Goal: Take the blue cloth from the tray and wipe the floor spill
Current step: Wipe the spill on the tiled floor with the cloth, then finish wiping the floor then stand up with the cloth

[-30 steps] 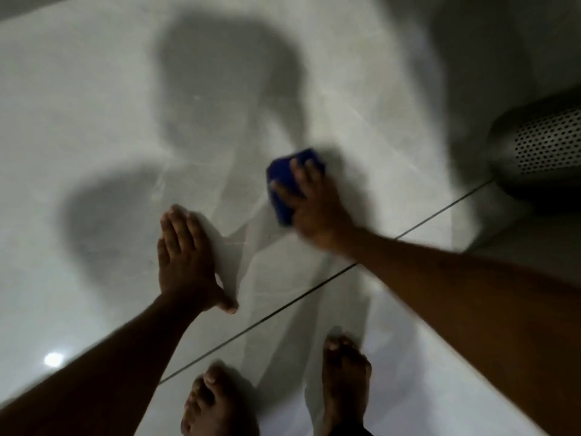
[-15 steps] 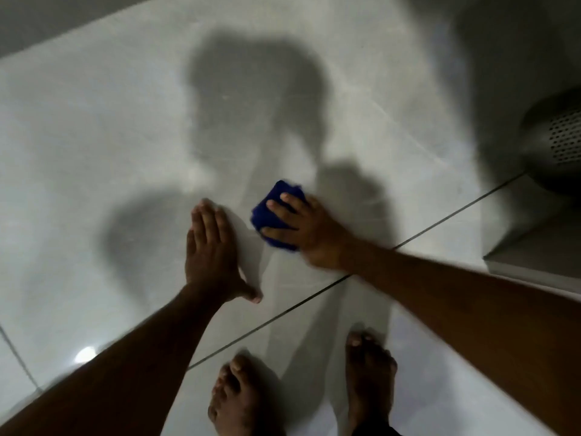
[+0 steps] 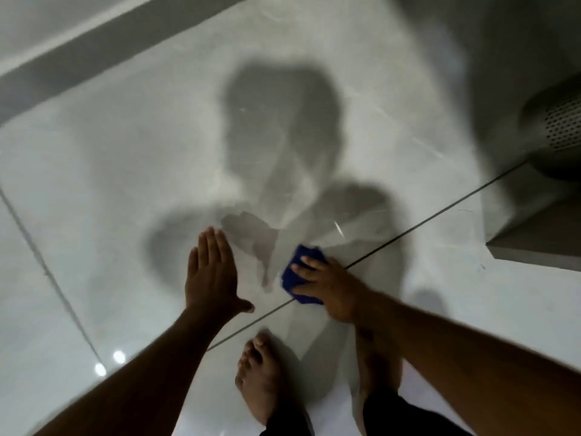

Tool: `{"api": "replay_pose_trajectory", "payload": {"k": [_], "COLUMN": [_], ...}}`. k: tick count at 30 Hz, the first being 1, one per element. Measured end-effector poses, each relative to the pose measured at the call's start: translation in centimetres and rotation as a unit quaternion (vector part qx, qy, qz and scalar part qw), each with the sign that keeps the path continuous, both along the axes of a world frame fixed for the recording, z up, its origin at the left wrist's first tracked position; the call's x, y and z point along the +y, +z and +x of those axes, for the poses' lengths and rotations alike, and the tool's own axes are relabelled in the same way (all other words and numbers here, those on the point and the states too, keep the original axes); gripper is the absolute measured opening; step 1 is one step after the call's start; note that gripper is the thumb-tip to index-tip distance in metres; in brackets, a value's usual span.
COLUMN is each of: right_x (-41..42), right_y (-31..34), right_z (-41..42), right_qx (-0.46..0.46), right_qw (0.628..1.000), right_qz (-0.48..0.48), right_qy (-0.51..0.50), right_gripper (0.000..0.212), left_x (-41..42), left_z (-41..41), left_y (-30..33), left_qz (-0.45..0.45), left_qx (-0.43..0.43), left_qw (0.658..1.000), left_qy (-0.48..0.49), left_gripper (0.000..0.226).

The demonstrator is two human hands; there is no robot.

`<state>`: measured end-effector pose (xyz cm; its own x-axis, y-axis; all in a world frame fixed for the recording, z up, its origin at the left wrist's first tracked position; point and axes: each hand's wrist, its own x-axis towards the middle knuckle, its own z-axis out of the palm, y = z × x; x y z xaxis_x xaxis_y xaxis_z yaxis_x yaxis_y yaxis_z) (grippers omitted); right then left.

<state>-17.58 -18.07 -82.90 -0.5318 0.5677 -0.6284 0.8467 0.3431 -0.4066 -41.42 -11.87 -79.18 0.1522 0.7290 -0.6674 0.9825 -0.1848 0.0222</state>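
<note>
A folded blue cloth (image 3: 294, 272) lies on the glossy grey floor tile, pressed down under my right hand (image 3: 330, 284), whose fingers spread over it. The cloth sits right beside a dark grout line (image 3: 440, 215). A thin wet film, the spill (image 3: 251, 237), shows as a darker patch with a ragged edge just left of and above the cloth. My left hand (image 3: 209, 275) lies flat on the floor left of the spill, fingers together and thumb out, holding nothing. No tray is in view.
My two bare feet (image 3: 261, 382) stand just below the hands. A perforated metal bin (image 3: 556, 127) stands at the right edge, next to a cabinet base corner (image 3: 518, 250). A grey skirting strip (image 3: 94, 48) runs along the top left.
My right hand has dragged the blue cloth toward me, down to the grout line. The view has pulled back and shifted. My left hand stays planted flat.
</note>
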Motion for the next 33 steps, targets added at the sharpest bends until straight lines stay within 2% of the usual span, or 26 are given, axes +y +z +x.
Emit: {"api": "replay_pose_trajectory", "payload": {"k": [1, 3, 4, 6, 8, 10, 11, 13, 15, 16, 17, 20, 23, 24, 25, 26, 27, 28, 29, 31, 33], "right_x": [0.3, 0.7, 0.7, 0.7, 0.3, 0.2, 0.4, 0.9, 1.5, 2.0, 2.4, 2.6, 2.2, 2.1, 2.1, 2.3, 2.5, 2.7, 2.8, 2.8, 3.2], "right_y": [2.2, 7.6, 11.4, 20.2, 28.8, 38.0, 42.6, 50.4, 58.0, 61.7, 64.8, 73.5, 78.9, 80.5, 82.0, 83.3, 84.1, 84.8, 85.6, 86.8, 87.8], "right_z": [1.9, 5.4, 6.4, 6.8, 5.1, 2.7, 1.5, -0.4, -1.7, -2.2, -2.6, -2.8, -1.4, -0.6, 0.1, 0.9, 1.5, 2.4, 3.2, 4.9, 6.9], "right_qx": [-0.026, -0.058, -0.055, -0.015, 0.058, 0.117, 0.132, 0.145, 0.157, 0.161, 0.162, 0.209, 0.287, 0.315, 0.358, 0.419, 0.482, 0.533, 0.562, 0.588, 0.575], "right_qw": [0.997, 0.978, 0.964, 0.942, 0.921, 0.900, 0.896, 0.896, 0.887, 0.882, 0.879, 0.861, 0.835, 0.805, 0.755, 0.688, 0.618, 0.565, 0.541, 0.518, 0.488], "right_qz": [-0.068, -0.161, -0.175, -0.162, -0.090, -0.020, 0.008, 0.054, 0.101, 0.123, 0.135, 0.169, 0.167, 0.128, 0.066, -0.001, -0.066, -0.110, -0.129, -0.106, -0.055], "right_qy": [0.006, -0.123, -0.192, -0.295, -0.373, -0.420, -0.424, -0.416, -0.422, -0.425, -0.427, -0.432, -0.440, -0.486, -0.545, -0.592, -0.618, -0.620, -0.612, -0.613, -0.654], "right_gripper": [0.049, 0.032, 0.034, 0.049, 0.056, 0.060, 0.063, 0.071, 0.078, 0.081, 0.083, 0.090, 0.117, 0.127, 0.132, 0.131, 0.122, 0.105, 0.085, 0.052, 0.045], "left_x": [-0.6, -1.7, -1.9, -2.1, -1.9, -1.0, -0.6, 0.2, 1.2, 1.7, 2.0, 2.6, 3.8, 4.3, 4.8, 5.3, 5.7, 6.0, 6.1, 6.4, 6.5], "left_z": [-1.2, -3.0, -3.0, -1.3, 1.8, 5.1, 6.5, 8.4, 9.0, 9.0, 8.9, 8.3, 7.8, 7.6, 7.6, 7.8, 8.1, 8.7, 9.4, 11.5, 13.9], "left_y": [2.5, 7.7, 10.8, 17.9, 25.7, 35.3, 40.2, 48.6, 56.7, 60.6, 63.6, 71.8, 77.5, 79.1, 80.5, 81.9, 83.0, 83.9, 84.6, 85.6, 85.9], "left_qz": [-0.011, -0.026, -0.039, -0.078, -0.128, -0.181, -0.213, -0.260, -0.271, -0.264, -0.256, -0.202, -0.155, -0.150, -0.152, -0.160, -0.171, -0.182, -0.191, -0.192, -0.158], "left_qx": [0.016, 0.035, 0.032, 0.002, -0.061, -0.165, -0.232, -0.349, -0.438, -0.473, -0.500, -0.543, -0.582, -0.598, -0.614, -0.625, -0.631, -0.633, -0.633, -0.627, -0.612], "left_qw": [1.000, 0.999, 0.999, 0.995, 0.975, 0.921, 0.875, 0.760, 0.691, 0.674, 0.669, 0.707, 0.729, 0.728, 0.724, 0.721, 0.720, 0.722, 0.724, 0.735, 0.757], "left_qy": [-0.007, -0.003, 0.012, 0.066, 0.174, 0.303, 0.369, 0.482, 0.508, 0.502, 0.487, 0.406, 0.326, 0.299, 0.276, 0.253, 0.232, 0.212, 0.197, 0.174, 0.166], "left_gripper": [0.162, 0.152, 0.145, 0.121, 0.087, 0.059, 0.055, 0.055, 0.052, 0.049, 0.046, 0.031, 0.026, 0.027, 0.030, 0.033, 0.037, 0.041, 0.045, 0.050, 0.046]}}
